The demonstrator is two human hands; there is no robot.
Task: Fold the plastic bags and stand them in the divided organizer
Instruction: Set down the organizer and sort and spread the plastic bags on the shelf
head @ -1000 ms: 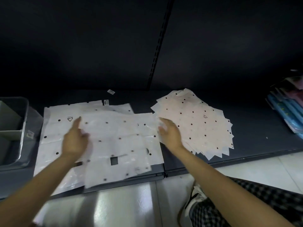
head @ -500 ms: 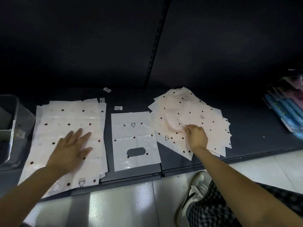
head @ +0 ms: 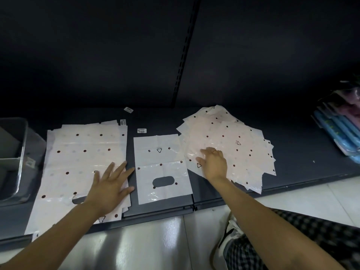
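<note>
White plastic bags with dark dots lie on a dark shelf (head: 303, 152). A large flat stack of bags (head: 78, 162) covers the left part, and my left hand (head: 109, 188) rests flat on its right edge, fingers spread. One smaller bag (head: 161, 168) with an oval handle hole lies alone in the middle. A fanned pile of bags (head: 229, 145) sits on the right; my right hand (head: 213, 164) presses on its near left part, fingers on the top sheet. The grey divided organizer (head: 13, 158) stands at the far left, partly cut off.
Small barcode labels (head: 141, 130) lie on the shelf behind the bags. Blue and pink packets (head: 339, 131) lean at the far right. The shelf's front edge runs just below the bags, with shiny floor tiles (head: 148, 244) and my checked trouser leg and shoe (head: 229, 240) beneath.
A second ago both hands held a large bag over the middle. It now lies on the left stack, the small middle bag is uncovered, and my right hand has moved onto the fanned pile.
</note>
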